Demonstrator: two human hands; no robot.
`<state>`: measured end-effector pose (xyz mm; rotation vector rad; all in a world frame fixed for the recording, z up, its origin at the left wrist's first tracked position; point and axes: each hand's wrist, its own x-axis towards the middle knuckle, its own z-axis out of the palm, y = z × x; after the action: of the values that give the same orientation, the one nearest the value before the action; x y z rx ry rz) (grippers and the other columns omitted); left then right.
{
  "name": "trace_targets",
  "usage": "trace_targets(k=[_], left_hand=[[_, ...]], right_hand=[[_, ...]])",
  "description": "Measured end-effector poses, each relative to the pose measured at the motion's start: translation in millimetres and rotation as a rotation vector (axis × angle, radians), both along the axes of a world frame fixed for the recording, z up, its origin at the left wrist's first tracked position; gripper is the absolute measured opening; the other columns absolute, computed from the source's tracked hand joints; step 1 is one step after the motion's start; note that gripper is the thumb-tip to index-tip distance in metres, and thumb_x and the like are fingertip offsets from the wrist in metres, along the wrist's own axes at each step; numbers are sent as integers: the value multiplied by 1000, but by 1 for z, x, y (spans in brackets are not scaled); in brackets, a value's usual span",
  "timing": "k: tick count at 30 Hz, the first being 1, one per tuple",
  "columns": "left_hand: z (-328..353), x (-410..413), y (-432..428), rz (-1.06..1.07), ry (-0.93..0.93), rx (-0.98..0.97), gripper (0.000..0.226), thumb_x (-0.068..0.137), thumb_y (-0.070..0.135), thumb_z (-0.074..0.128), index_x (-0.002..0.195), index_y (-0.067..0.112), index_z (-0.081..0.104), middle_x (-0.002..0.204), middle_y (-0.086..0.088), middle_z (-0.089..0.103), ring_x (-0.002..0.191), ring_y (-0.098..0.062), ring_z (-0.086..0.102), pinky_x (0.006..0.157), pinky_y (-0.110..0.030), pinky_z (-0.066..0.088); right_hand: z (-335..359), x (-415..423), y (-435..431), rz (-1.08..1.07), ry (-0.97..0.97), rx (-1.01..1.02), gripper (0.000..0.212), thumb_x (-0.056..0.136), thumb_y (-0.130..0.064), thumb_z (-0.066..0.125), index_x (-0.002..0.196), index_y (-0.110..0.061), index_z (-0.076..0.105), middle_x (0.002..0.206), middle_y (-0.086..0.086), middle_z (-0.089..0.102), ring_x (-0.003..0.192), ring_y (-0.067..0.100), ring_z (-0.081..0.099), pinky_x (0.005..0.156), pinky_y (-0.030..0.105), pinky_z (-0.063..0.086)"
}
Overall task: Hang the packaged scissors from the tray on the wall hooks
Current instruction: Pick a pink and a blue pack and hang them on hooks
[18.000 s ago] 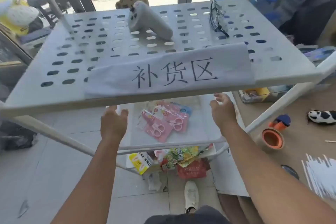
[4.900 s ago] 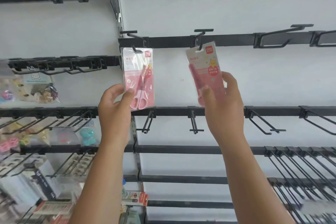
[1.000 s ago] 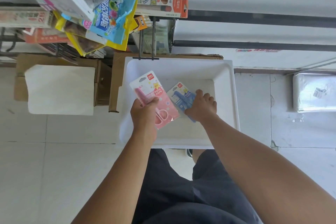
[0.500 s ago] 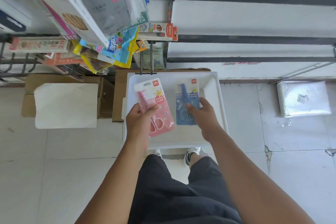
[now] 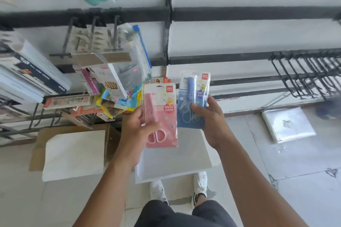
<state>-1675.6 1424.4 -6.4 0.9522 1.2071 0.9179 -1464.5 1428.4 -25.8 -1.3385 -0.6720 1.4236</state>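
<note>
Above white tray (image 5: 166, 169): two scissors packs, side by side, upright. Left hand (image 5: 137, 134) grips pink pack (image 5: 161, 114); right hand (image 5: 212, 118) grips blue pack (image 5: 192, 97). Empty hooks (image 5: 304, 73) on wall at right.

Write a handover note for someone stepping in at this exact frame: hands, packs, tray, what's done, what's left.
Left hand: closed on the pink scissors pack, held upright.
Right hand: closed on the blue scissors pack, also upright.
Both packs are lifted clear of the white tray on the floor; its visible part shows no more packs.
Neither pack is hung yet.
Left: raise both to free wall hooks and slip each hang hole on.
</note>
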Motion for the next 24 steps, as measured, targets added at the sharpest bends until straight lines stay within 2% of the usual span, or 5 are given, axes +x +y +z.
trace_targets(k=[9,13,16,20,24], left_hand=[[86,27,1,-103,-98,223,40,85,-2,67,115,23,71,104,-9,79,94,-32,75,81,-42,59],[124,60,-12,-143,-135,334,39,82,2,68,109,31,73,103,-6,80,91,-24,76,72,-29,58],[148,91,-25,-146,-158,411,40,85,-1,65,113,27,72,104,-6,79,91,-23,75,73,-30,58],[176,145,-47,-105,-161,512,37,88,-1,62,117,21,68,106,-4,79,96,-25,75,82,-40,58],[199,208,-71,-74,-186,577,35,90,-2,62,120,17,66,104,-2,80,93,-19,76,77,-31,60]], right_hand=[[96,24,-21,-255,88,209,25,93,-7,56,100,-21,74,97,8,75,82,28,73,76,44,55],[133,52,-42,-305,73,331,15,96,-11,57,93,-16,71,85,6,75,71,24,72,64,37,57],[158,83,-62,-336,53,411,13,98,-11,59,89,-15,68,79,3,74,67,21,71,58,33,56],[189,131,-93,-343,14,500,10,98,-13,60,95,-13,70,89,10,75,81,31,72,71,54,61],[217,187,-126,-341,-32,555,13,99,-15,60,107,-8,69,97,14,77,89,35,73,80,64,58]])
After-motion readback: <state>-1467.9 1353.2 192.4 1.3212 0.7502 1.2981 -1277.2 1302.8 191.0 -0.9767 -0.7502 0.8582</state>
